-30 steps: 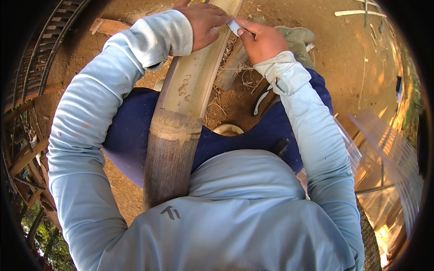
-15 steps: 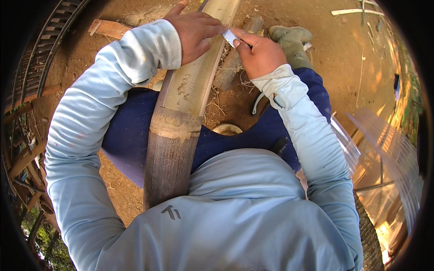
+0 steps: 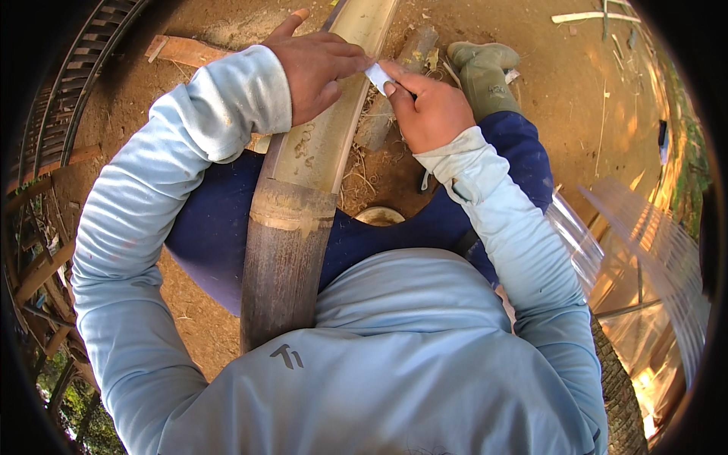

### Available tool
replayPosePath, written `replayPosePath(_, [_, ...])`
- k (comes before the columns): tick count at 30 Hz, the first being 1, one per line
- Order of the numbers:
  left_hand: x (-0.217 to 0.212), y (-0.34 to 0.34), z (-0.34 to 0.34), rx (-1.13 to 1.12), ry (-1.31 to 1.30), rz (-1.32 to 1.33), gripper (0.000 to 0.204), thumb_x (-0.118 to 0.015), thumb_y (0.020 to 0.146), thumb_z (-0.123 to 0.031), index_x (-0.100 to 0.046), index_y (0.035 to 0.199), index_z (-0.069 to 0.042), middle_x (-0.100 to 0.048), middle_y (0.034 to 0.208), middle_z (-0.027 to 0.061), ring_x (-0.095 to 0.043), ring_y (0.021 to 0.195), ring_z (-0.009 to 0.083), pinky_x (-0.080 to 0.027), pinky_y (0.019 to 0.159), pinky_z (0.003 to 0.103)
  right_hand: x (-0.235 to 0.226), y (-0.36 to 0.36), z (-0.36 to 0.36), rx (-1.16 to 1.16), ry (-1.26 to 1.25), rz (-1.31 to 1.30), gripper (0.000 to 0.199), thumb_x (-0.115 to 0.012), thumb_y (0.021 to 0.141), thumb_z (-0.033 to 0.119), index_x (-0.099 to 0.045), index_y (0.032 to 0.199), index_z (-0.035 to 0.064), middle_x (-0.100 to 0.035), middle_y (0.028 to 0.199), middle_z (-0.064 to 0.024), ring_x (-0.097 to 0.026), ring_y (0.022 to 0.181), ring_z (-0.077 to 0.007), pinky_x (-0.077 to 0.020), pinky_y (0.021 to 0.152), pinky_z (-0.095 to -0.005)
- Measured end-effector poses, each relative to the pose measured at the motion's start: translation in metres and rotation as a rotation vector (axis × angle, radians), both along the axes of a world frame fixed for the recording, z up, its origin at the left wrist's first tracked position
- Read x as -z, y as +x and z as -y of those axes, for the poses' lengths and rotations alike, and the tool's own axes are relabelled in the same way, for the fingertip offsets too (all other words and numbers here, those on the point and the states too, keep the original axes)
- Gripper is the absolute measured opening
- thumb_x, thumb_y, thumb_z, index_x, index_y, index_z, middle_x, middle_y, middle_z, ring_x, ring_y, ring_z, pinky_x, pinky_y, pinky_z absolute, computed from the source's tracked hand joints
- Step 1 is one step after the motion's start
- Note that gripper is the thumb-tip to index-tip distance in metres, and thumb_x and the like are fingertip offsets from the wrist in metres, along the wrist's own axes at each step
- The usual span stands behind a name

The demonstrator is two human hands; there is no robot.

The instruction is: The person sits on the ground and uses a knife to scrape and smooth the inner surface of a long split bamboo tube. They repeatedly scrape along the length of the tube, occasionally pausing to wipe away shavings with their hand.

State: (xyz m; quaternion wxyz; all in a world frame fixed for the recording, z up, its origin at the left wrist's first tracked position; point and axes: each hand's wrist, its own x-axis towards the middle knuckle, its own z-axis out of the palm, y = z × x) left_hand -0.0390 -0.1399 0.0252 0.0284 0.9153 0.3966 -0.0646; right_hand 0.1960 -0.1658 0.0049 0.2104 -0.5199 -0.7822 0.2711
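Observation:
A long split bamboo pole runs away from me between my legs, its pale hollow inside turned up. The near part beyond the node is dark and rounded. My left hand lies across the pole, fingers stretched to the right and thumb-side near, its fingertips at the pole's right edge. My right hand is closed, pinching a small flat whitish piece between thumb and fingers; its exact kind cannot be made out. The piece's upper end meets my left fingertips beside the pole's right edge.
A short log and fibre shavings lie on the dirt right of the pole. My green boot stands beyond. A wooden board lies at the far left, clear corrugated sheets at the right, and a round pale thing between my legs.
Both hands have shifted slightly left; the right hand has also come a little nearer, with the whitish piece still in its fingers. The pole has hardly moved.

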Motion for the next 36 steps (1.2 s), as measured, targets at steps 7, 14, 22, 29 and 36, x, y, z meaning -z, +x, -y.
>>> replayPosePath(7, [-0.003, -0.002, 0.012, -0.016, -0.028, 0.034, 0.055, -0.051, 0.094, -0.019, -0.050, 0.149, -0.017, -0.054, 0.149, 0.0030, -0.045, 0.142, 0.0196, -0.018, 0.121, 0.064, 0.001, 0.000, 0.012, -0.019, 0.025, -0.049, 0.032, -0.059, 0.100, 0.024, -0.069, 0.129, 0.0145, -0.071, 0.089, -0.0209, -0.070, 0.077, -0.0366, -0.0551, 0.071, -0.0392])
replayPosePath(14, [-0.022, -0.008, 0.028, 0.051, -0.042, 0.072, 0.069, -0.051, 0.080, -0.005, -0.050, 0.149, -0.016, -0.055, 0.146, 0.0085, -0.047, 0.140, 0.0252, -0.020, 0.120, 0.064, -0.009, -0.001, 0.025, -0.021, -0.060, -0.047, 0.032, -0.059, 0.099, 0.020, -0.069, 0.128, 0.0127, -0.071, 0.090, -0.0206, -0.070, 0.077, -0.0360, -0.0553, 0.070, -0.0392])
replayPosePath(22, [-0.025, -0.015, 0.042, 0.082, -0.055, 0.137, 0.074, -0.053, 0.075, -0.003, -0.050, 0.148, -0.013, -0.057, 0.143, 0.0137, -0.049, 0.139, 0.0285, -0.018, 0.121, 0.063, -0.020, -0.003, 0.040, -0.051, -0.143, -0.014, 0.033, -0.059, 0.100, 0.015, -0.066, 0.132, 0.0091, -0.074, 0.100, -0.0202, -0.073, 0.085, -0.0311, -0.0559, 0.077, -0.0337])
replayPosePath(29, [-0.030, -0.016, 0.047, 0.097, -0.070, 0.148, 0.074, -0.054, 0.074, -0.003, -0.051, 0.147, -0.012, -0.058, 0.142, 0.0134, -0.050, 0.138, 0.0285, -0.016, 0.122, 0.063, -0.005, -0.001, 0.048, -0.070, -0.003, -0.140, 0.034, -0.057, 0.096, 0.017, -0.067, 0.128, 0.0116, -0.070, 0.084, -0.0213, -0.068, 0.075, -0.0410, -0.0551, 0.070, -0.0473])
replayPosePath(36, [-0.032, -0.019, 0.059, 0.091, -0.092, 0.161, 0.075, -0.053, 0.072, -0.002, -0.052, 0.146, -0.011, -0.060, 0.140, 0.0131, -0.051, 0.137, 0.0282, -0.018, 0.121, 0.063, -0.012, -0.002, 0.058, -0.106, 0.002, -0.125, 0.037, -0.058, 0.094, 0.013, -0.065, 0.131, 0.0100, -0.070, 0.085, -0.0211, -0.068, 0.078, -0.0390, -0.0547, 0.069, -0.0473])
